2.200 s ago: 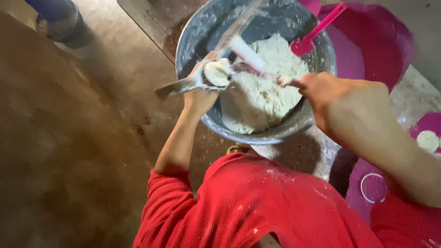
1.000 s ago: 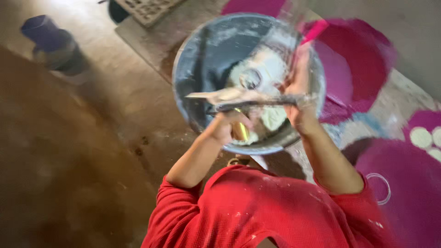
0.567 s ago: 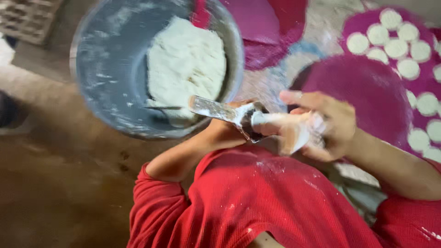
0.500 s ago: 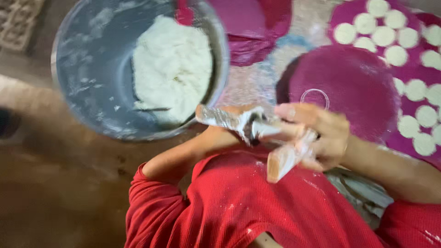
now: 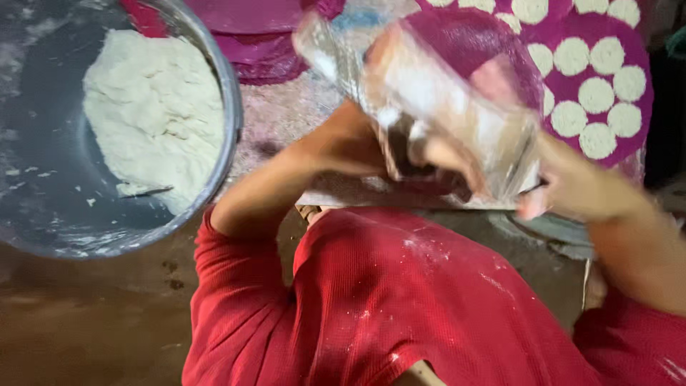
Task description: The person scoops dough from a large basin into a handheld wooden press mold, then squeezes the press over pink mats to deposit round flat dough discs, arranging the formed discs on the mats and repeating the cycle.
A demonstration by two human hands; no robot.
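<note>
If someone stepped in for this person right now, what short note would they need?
Left hand: largely hidden behind a blurred clear plastic sheet; grip unclear.
Right hand: at the sheet's right edge, apparently pinching it.
Metal basin, to the left: holds a mound of white dough.
Purple tray, upper right: rows of round dough pieces already laid out.
Done: many pieces portioned.
Left: much dough remains in the basin.

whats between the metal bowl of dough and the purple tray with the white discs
In the head view, a speckled mat and stacked magenta trays lie between the metal bowl and the purple tray.
</note>
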